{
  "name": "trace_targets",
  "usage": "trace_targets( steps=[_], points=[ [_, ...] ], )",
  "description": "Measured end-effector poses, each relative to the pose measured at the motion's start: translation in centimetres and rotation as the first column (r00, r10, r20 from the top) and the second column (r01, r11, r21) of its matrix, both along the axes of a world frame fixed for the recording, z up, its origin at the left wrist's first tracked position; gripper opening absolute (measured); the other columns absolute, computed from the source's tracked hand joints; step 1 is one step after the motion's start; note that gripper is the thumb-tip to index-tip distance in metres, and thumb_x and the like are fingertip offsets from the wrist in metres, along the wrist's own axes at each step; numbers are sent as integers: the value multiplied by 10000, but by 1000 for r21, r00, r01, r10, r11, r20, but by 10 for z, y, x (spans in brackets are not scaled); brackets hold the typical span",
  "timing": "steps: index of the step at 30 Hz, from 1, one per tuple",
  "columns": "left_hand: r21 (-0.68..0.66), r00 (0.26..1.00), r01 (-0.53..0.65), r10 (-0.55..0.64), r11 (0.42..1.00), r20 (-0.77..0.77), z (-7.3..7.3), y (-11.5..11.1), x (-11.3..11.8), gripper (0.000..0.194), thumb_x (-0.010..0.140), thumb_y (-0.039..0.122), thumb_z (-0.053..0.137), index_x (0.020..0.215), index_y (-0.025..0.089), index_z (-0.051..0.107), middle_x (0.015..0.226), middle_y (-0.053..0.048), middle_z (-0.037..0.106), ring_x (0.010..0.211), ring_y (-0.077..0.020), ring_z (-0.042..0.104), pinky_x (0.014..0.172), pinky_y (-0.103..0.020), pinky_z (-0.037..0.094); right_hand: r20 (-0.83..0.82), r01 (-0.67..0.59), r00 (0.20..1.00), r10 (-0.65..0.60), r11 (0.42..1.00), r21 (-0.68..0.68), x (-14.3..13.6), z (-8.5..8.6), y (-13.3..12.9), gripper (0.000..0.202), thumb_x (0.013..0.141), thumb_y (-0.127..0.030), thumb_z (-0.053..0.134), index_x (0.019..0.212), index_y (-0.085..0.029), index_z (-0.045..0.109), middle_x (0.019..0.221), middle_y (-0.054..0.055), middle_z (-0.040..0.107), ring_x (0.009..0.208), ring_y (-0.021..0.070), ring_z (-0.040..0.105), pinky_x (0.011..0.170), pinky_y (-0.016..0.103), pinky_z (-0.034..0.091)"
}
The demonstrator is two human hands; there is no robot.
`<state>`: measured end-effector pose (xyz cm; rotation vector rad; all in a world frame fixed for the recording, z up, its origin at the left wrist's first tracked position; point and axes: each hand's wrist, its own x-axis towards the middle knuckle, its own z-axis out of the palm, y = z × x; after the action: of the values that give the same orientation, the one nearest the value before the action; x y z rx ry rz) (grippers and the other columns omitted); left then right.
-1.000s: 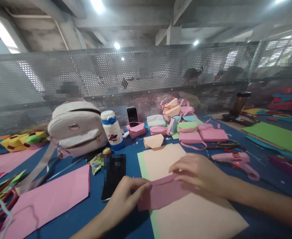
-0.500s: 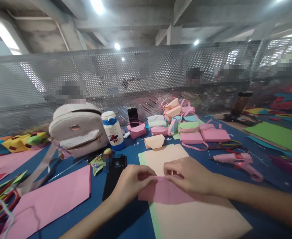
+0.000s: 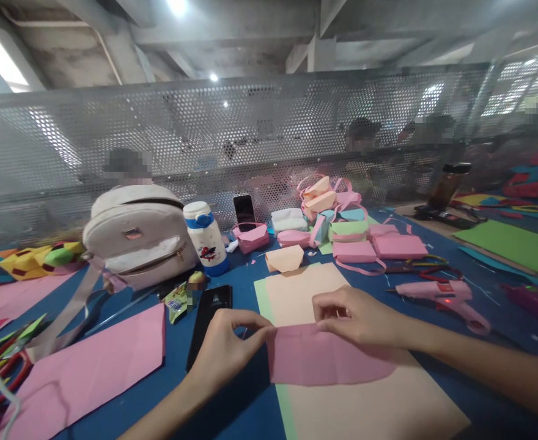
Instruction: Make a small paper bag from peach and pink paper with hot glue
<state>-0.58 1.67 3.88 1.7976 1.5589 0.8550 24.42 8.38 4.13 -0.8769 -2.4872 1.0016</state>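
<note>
A creased piece of pink paper [image 3: 328, 360] is held up by its far edge over a peach sheet [image 3: 370, 403]. My left hand [image 3: 236, 336] pinches its upper left corner between thumb and fingers. Farther right along the same edge, my right hand [image 3: 351, 315] grips it with curled fingers; part of that grip is hidden. A green sheet [image 3: 282, 406] shows along the left side of the peach one. Just beyond lies a folded peach paper bag [image 3: 285, 260].
Several small paper bags [image 3: 356, 252] are heaped at the back. A pink glue gun [image 3: 443, 296] lies right, a black phone [image 3: 209, 311] left. Beyond it stand a bottle [image 3: 207, 238] and a white backpack [image 3: 140, 238]. Pink sheets [image 3: 99, 360] and scissors [image 3: 3, 373] are far left.
My left hand has moved left to the paper's corner, and my right hand slightly right, so they are farther apart. More of the pink paper shows, its lower edge nearer me.
</note>
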Motion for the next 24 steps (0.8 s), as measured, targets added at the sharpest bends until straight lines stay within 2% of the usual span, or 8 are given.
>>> trace_targets(
  steps=[3, 6, 9, 11, 15, 17, 19, 24],
  points=[
    [-21, 996, -75, 76, 997, 39, -2, 0, -15, 229, 789, 318, 636, 693, 163, 774, 710, -60, 764, 681, -213, 679, 618, -262, 483, 3, 50, 999, -50, 999, 12, 9, -4, 4, 212, 877, -230, 593, 680, -175, 539, 644, -46, 514, 621, 111, 450, 562, 229, 301],
    [-63, 978, -122, 131, 990, 161, -8, 2, -21, 255, 787, 370, 664, 705, 148, 759, 618, -60, 726, 586, -184, 647, 550, -249, 468, -89, 106, 990, -107, 994, -5, 12, -7, 9, 225, 895, -263, 562, 694, -176, 508, 669, -35, 497, 623, 116, 444, 568, 233, 322],
    [-139, 920, 13, 43, 990, 391, -16, 4, -9, 306, 807, 433, 679, 785, 131, 718, 658, -64, 723, 565, -162, 645, 540, -243, 485, -213, 185, 960, -181, 983, -1, 5, -4, 9, 211, 924, -312, 533, 759, -184, 503, 722, -21, 514, 652, 126, 473, 588, 235, 364],
    [-177, 850, 111, -1, 978, 527, -18, 6, 5, 361, 812, 475, 687, 896, 124, 681, 770, -90, 742, 649, -178, 681, 572, -250, 513, -283, 221, 935, -215, 975, -12, -3, -1, 5, 179, 940, -319, 513, 816, -191, 499, 764, -19, 521, 661, 123, 482, 589, 229, 378],
    [-174, 742, 170, -10, 970, 670, -13, 13, 31, 495, 782, 478, 743, 1116, 141, 602, 988, -113, 724, 896, -218, 696, 758, -303, 550, -370, 144, 911, -183, 981, -129, -20, 3, -6, 185, 938, -343, 526, 838, -199, 464, 797, -24, 508, 672, 116, 499, 594, 221, 398],
    [-164, 716, 185, -18, 969, 698, -9, 16, 38, 458, 798, 460, 738, 1111, 150, 609, 1029, -100, 699, 916, -202, 678, 825, -321, 536, -377, 75, 914, -150, 975, -207, -25, 2, -11, 215, 937, -386, 538, 849, -200, 475, 784, -26, 520, 675, 119, 516, 598, 222, 408],
    [-186, 701, 207, -14, 960, 713, -6, 19, 40, 385, 808, 439, 737, 1042, 150, 638, 1029, -81, 680, 882, -168, 657, 826, -299, 520, -363, 29, 923, -124, 966, -256, -27, 0, -15, 193, 944, -386, 534, 905, -198, 514, 803, -19, 562, 706, 128, 546, 612, 224, 421],
    [-300, 632, 297, 49, 907, 774, -6, 23, 41, 353, 713, 408, 826, 858, 149, 634, 851, -18, 633, 760, -107, 591, 762, -228, 473, -291, 56, 952, -97, 987, -148, -23, -3, -19, 82, 922, -251, 561, 970, -194, 596, 920, 11, 641, 760, 138, 567, 668, 236, 440]
  ],
)
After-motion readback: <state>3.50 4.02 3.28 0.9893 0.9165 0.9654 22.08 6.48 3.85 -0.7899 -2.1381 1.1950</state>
